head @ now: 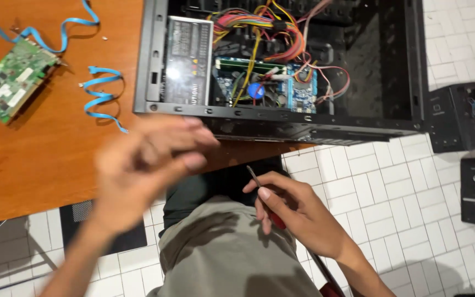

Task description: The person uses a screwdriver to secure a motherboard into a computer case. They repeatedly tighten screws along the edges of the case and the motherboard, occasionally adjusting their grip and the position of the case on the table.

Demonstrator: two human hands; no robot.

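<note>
A: Between the right hand [298, 214] fingers, what is being gripped?

B: A screwdriver [260, 190] is being clamped, its shaft sticking up past the fingertips. The left hand [144, 165] is blurred; its fingers cannot be judged.

An orange-brown wooden table [45, 165] carries an open black computer case [281, 71] at its right end, the case's right part overhanging the table edge. On the far left lies a green circuit board [9, 80], with a curled flat blue cable [103, 96] between it and the case (a second blue cable [61, 27] loops farther back). The white tiled floor [402, 198] to the right carries dark boxy devices [471, 159] at the right edge.
</note>
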